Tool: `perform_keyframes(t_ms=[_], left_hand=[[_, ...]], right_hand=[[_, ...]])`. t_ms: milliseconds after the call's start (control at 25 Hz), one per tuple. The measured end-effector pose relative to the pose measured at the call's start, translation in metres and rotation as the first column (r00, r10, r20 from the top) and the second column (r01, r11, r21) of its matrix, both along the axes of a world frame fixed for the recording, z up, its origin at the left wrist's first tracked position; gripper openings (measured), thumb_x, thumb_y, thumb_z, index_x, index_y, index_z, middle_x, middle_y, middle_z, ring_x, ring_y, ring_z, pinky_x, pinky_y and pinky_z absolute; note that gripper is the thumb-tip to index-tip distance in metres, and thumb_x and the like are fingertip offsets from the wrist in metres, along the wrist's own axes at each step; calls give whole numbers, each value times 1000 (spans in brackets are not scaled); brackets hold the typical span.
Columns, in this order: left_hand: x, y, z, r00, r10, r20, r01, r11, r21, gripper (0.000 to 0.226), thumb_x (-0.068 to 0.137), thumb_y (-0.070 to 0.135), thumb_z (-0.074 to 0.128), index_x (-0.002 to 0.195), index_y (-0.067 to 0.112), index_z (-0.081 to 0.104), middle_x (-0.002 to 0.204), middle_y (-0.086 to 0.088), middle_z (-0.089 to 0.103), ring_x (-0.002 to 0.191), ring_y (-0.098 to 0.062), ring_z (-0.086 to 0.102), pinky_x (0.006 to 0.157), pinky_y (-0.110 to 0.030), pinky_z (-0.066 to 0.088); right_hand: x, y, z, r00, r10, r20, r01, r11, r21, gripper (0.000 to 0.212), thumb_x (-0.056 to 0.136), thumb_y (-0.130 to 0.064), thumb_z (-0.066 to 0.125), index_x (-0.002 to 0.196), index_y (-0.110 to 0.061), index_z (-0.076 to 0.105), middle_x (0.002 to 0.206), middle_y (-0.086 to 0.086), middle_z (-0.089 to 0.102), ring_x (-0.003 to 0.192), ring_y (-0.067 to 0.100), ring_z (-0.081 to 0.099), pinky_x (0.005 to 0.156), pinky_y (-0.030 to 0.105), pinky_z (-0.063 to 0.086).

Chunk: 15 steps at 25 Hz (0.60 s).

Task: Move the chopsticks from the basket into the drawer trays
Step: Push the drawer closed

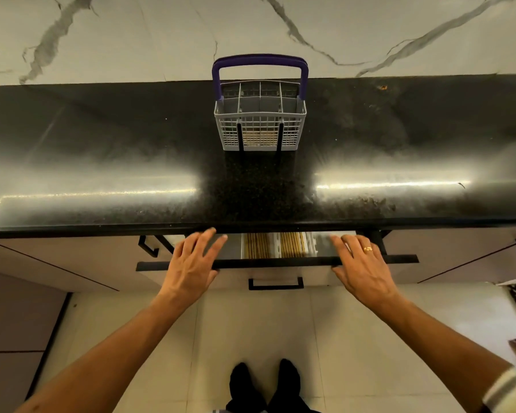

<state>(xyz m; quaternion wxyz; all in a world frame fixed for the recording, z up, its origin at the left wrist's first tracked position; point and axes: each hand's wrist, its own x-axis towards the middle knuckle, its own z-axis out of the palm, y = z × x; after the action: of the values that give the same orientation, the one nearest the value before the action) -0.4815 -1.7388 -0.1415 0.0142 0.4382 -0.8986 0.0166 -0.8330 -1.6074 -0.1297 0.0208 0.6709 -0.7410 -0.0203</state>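
Note:
A grey cutlery basket (259,135) with a purple handle (259,60) stands on the black counter (102,144); I see no chopsticks sticking out of it. Below the counter edge a drawer (399,259) is open only a little. Inside it, white trays (276,247) hold two rows of wooden chopsticks (256,246). My left hand (191,263) lies flat on the drawer's black front rim, fingers spread over the gap. My right hand (361,263), wearing a gold ring, rests on the same rim to the right. Neither hand holds anything.
A marble wall (161,34) rises behind the counter. A lower drawer with a black handle (276,284) sits beneath. Cabinet doors (57,263) flank the drawer on both sides. My feet in black socks (262,383) stand on the tiled floor.

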Motion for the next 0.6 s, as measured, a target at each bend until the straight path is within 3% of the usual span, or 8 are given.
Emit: perform_keyframes(t_ms=[120,240,400,600], left_hand=[[-7,-25,-1,997,65,36,-64,997,-38,116,70,44,82,158,16,12,164,-19,13,152,-35,4,122,-51,12],[-16,-48,-4,987,101,121,-102,995,3,122,78,50,75,155,15,-12,166,-14,-4,152,-29,-9,123,-46,-2],[-23,-68,-6,984,112,141,-117,993,30,112,84,44,71,155,15,-10,166,-10,-5,153,-26,-8,123,-43,-2],[-25,-68,-9,990,119,78,-121,993,17,101,85,32,73,157,14,5,165,-12,9,153,-28,3,122,-43,2]], right_hand=[[-7,-25,-3,998,-57,-28,58,998,18,98,75,-37,80,154,-10,28,156,18,33,146,38,29,115,55,30],[-11,-49,-9,995,-74,-71,79,994,73,107,77,-38,80,158,-9,15,164,16,18,153,34,13,122,54,16],[-17,-69,-16,995,-75,-70,81,994,74,101,83,-35,75,157,-6,13,165,16,15,154,32,9,123,50,10],[-19,-72,-25,994,-80,-76,82,996,28,91,85,-28,74,155,-5,22,162,17,24,152,33,19,122,51,19]])
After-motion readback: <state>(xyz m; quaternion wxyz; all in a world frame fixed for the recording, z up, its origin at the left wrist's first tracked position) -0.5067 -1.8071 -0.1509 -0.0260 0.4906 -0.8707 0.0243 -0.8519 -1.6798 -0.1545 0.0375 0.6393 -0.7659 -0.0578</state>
